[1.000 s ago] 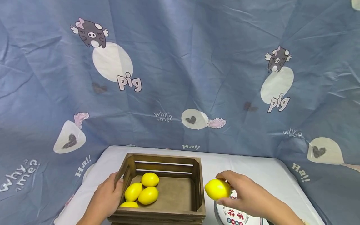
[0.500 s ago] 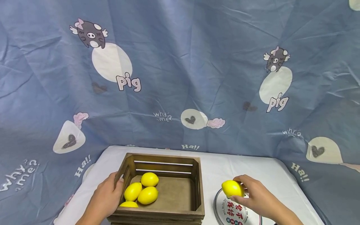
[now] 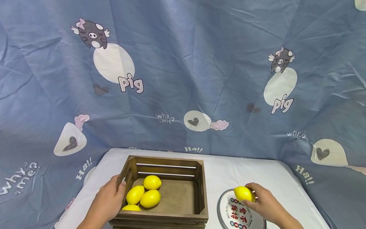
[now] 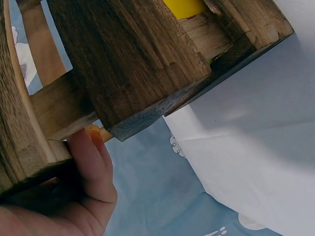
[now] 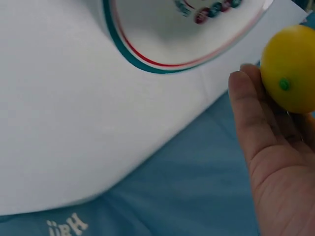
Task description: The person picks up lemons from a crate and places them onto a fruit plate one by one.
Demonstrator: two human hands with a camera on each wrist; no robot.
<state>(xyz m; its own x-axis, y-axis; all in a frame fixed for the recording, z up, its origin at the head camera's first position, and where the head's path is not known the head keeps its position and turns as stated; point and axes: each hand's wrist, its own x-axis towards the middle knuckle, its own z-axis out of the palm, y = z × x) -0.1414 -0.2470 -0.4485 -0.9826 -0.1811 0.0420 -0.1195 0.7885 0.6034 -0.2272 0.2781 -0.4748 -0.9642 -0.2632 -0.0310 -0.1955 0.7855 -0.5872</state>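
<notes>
My right hand (image 3: 264, 202) holds a yellow lemon (image 3: 244, 193) between thumb and fingers, over the right part of a round white plate (image 3: 228, 211) with red lettering. In the right wrist view the lemon (image 5: 290, 69) shows a green spot at one end, apart from the plate's rim (image 5: 162, 69). At the left, my left hand (image 3: 110, 198) grips the side wall of a brown wooden crate (image 3: 160, 216). Several lemons (image 3: 150, 198) lie in the crate's left half. Up close, the left wrist view has bent fingers (image 4: 91, 167) against the slatted wood (image 4: 133, 64).
A white-covered table (image 3: 217, 168) carries the crate and the plate, which stand side by side with a narrow gap. Behind and around it hangs a blue cloth (image 3: 177, 79) printed with pigs and words.
My right hand has carried the lemon rightward from beside the crate to over the plate. The left hand, the crate and the lemons inside have stayed put.
</notes>
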